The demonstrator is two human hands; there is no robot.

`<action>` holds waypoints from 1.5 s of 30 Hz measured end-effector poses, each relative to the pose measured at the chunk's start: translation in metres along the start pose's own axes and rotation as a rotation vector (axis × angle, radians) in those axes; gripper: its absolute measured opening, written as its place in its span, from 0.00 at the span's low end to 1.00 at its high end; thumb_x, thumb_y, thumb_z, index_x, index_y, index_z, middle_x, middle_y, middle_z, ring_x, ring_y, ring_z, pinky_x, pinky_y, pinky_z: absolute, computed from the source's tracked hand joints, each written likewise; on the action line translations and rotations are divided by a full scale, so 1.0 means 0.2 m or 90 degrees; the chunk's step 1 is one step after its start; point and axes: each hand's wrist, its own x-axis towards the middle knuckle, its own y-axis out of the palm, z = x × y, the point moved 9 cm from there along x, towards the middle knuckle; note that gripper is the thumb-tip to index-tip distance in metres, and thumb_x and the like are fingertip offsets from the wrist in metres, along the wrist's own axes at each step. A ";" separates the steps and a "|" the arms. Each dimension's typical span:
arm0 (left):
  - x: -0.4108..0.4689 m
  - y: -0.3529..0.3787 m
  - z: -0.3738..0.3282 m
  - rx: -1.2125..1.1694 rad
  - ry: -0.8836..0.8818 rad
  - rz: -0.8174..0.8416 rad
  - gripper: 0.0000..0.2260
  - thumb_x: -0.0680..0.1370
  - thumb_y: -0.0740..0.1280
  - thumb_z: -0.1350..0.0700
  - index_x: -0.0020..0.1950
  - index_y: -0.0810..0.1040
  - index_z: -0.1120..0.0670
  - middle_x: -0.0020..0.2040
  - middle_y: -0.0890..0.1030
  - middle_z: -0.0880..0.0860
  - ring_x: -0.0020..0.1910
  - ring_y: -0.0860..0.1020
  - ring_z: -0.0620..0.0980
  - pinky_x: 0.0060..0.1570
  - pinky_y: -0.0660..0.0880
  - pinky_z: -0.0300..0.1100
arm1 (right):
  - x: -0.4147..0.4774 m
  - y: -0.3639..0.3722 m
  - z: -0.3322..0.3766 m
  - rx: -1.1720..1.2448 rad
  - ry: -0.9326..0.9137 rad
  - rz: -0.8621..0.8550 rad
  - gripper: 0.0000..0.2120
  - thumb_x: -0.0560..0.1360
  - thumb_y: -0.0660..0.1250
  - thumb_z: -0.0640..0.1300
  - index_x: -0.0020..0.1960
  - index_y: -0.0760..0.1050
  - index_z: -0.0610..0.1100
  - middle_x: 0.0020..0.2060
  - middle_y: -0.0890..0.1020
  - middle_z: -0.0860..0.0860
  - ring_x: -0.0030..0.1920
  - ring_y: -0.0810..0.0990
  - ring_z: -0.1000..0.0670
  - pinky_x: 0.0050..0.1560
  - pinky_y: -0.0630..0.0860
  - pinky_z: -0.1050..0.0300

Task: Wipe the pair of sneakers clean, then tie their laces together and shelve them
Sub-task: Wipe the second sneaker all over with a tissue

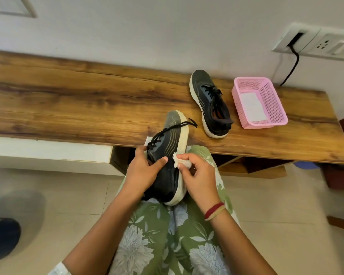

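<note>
Now my left hand (141, 172) grips the shoe (168, 147), toe pointing away from me; my right hand (200, 175) pinches the wipe (182, 163) at its right sole edge.

Held sneaker (167, 159), dark with a white sole: centre of view, tipped on its side over the lap, toe toward 12 o'clock.
Left hand (141, 171) grips its upper.
Right hand (197, 175), at its 3 o'clock, pinches a crumpled white wipe (182, 163) at the sole edge.
Second sneaker (210, 104): upright on the wooden surface (77, 100), at 1 o'clock.
Pink basket (275, 102): just beside it at 3 o'clock, holding a white sheet (254, 109).
</note>
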 end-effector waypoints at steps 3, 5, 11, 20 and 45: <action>0.03 0.02 0.02 -0.018 -0.013 0.038 0.31 0.63 0.72 0.38 0.62 0.70 0.47 0.55 0.81 0.50 0.53 0.80 0.52 0.56 0.77 0.53 | 0.02 0.00 -0.08 0.084 0.083 0.017 0.10 0.72 0.70 0.35 0.47 0.80 0.49 0.47 0.83 0.54 0.48 0.80 0.56 0.50 0.76 0.61; 0.06 0.02 0.04 -0.033 -0.032 0.049 0.30 0.60 0.74 0.39 0.58 0.73 0.47 0.54 0.81 0.50 0.52 0.80 0.51 0.55 0.77 0.53 | 0.04 0.00 -0.15 0.230 0.184 0.030 0.11 0.72 0.70 0.33 0.47 0.80 0.48 0.46 0.83 0.50 0.46 0.81 0.53 0.49 0.77 0.58; 0.10 -0.03 -0.01 0.177 -0.020 0.044 0.26 0.61 0.73 0.34 0.50 0.72 0.46 0.50 0.78 0.47 0.51 0.78 0.50 0.50 0.76 0.47 | 0.26 -0.14 -0.25 0.270 0.236 -0.025 0.13 0.74 0.65 0.32 0.48 0.80 0.50 0.48 0.83 0.48 0.50 0.81 0.46 0.52 0.78 0.49; 0.08 0.27 -0.28 0.337 0.297 0.145 0.22 0.72 0.66 0.53 0.63 0.66 0.36 0.77 0.37 0.46 0.76 0.37 0.53 0.74 0.45 0.56 | 0.40 0.00 -0.26 0.191 0.215 0.021 0.13 0.76 0.62 0.32 0.48 0.78 0.49 0.45 0.81 0.51 0.48 0.79 0.52 0.43 0.76 0.65; 0.20 0.17 0.10 -0.366 -0.202 0.180 0.70 0.40 0.85 0.53 0.76 0.51 0.45 0.64 0.73 0.59 0.55 0.79 0.59 0.54 0.78 0.57 | 0.76 -0.12 -0.25 0.192 0.213 -0.069 0.14 0.74 0.67 0.33 0.45 0.78 0.53 0.49 0.82 0.49 0.53 0.80 0.46 0.55 0.78 0.47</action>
